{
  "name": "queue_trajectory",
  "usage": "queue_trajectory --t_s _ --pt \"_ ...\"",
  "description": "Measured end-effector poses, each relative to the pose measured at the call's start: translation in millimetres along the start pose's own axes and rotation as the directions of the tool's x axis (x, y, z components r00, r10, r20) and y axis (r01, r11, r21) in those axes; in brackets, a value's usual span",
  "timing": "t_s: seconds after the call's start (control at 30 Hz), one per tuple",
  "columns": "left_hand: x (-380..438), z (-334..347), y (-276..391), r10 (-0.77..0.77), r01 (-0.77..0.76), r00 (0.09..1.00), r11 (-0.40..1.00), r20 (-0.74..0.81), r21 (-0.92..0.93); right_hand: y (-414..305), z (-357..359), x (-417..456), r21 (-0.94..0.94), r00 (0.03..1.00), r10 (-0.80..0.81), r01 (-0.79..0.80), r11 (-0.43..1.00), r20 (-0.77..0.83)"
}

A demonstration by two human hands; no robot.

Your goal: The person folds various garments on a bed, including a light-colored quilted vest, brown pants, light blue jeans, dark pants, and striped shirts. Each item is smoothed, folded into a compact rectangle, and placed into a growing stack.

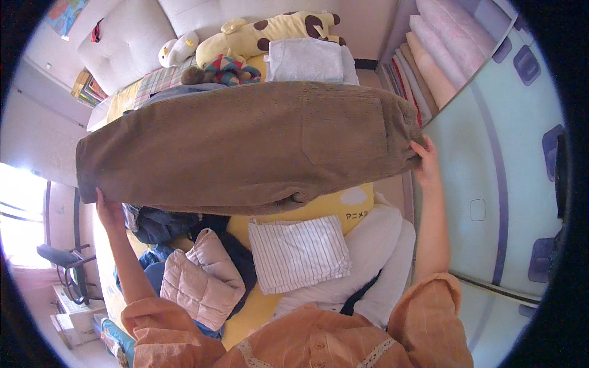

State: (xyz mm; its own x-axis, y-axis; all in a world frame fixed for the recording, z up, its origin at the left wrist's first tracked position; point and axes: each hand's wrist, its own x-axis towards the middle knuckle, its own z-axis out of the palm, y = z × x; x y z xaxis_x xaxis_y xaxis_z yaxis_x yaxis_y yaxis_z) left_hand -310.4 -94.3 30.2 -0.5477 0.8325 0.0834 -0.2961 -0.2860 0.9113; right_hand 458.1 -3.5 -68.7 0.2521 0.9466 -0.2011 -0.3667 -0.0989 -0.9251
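Note:
A pair of brown corduroy trousers (221,147), laid leg on leg, is stretched sideways in the air above the bed. My left hand (109,209) grips the leg's hem end at the left. At the right, my right hand (426,161) pinches the gathered waistband. A pocket shows near the waist end. Below the trousers, a folded white striped cloth (300,254) lies on the yellow bed sheet, partly over my leg. To its left are a folded pink quilted garment (202,278) and dark blue clothes (165,225) in a heap.
Folded light grey clothes (306,60), a spotted plush toy (276,34), a white plush bird (178,49) and a patterned soft toy (230,70) lie by the padded headboard (129,43). An open wardrobe with folded bedding (453,41) and a pale sliding door (478,184) stands at right.

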Motion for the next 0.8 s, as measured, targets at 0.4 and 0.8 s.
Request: queue_trajectory --t_s 0.4,0.8 --pt "-5 -27 -107 -0.285 0.318 0.941 0.928 -0.182 0.192 109 28 39 -0.858 0.894 -0.434 0.136 0.495 -0.109" --pt "-11 2 -89 -0.364 0.427 0.888 0.881 -0.282 0.205 202 224 -95 -0.526 0.497 0.196 0.839 0.14 0.845"
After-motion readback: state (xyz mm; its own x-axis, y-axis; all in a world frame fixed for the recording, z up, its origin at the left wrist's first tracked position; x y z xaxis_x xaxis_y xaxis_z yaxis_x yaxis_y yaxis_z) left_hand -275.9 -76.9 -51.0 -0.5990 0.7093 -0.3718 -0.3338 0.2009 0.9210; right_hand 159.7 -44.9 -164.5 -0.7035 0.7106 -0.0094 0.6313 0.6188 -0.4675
